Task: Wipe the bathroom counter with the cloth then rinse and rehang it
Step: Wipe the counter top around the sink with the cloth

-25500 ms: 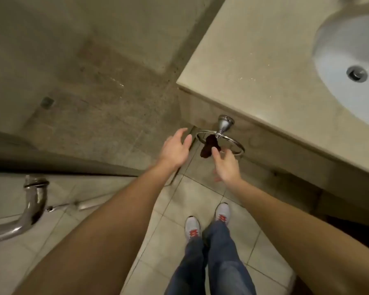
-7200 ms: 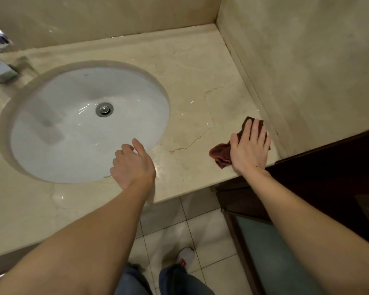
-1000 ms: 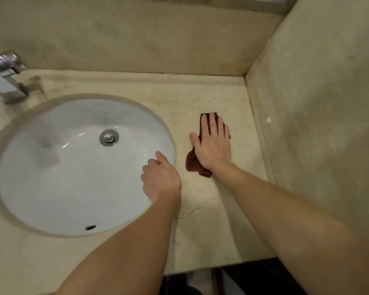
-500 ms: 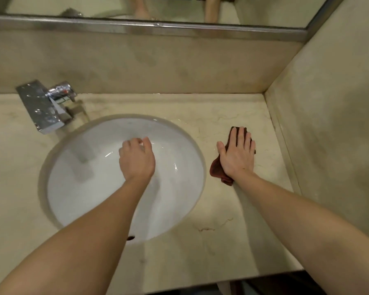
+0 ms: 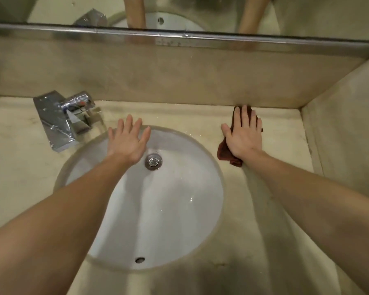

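A dark red cloth [image 5: 223, 151] lies flat on the beige stone counter [image 5: 281, 145], right of the white sink basin [image 5: 168, 209]. My right hand [image 5: 243, 135] presses down on it with flat, spread fingers, the fingertips close to the back wall. Most of the cloth is hidden under the palm. My left hand [image 5: 128, 143] hovers open over the far rim of the basin, fingers spread and empty, just right of the chrome faucet [image 5: 62, 120].
A backsplash wall [image 5: 179, 71] rises behind the counter with a metal-edged mirror [image 5: 179, 11] above it. A side wall [image 5: 345, 135] closes the counter's right end. The drain plug [image 5: 153, 161] sits in the middle of the basin.
My right hand has pushed the cloth away from me to the back of the counter. My left hand has moved from over the basin to its far rim and spread open.
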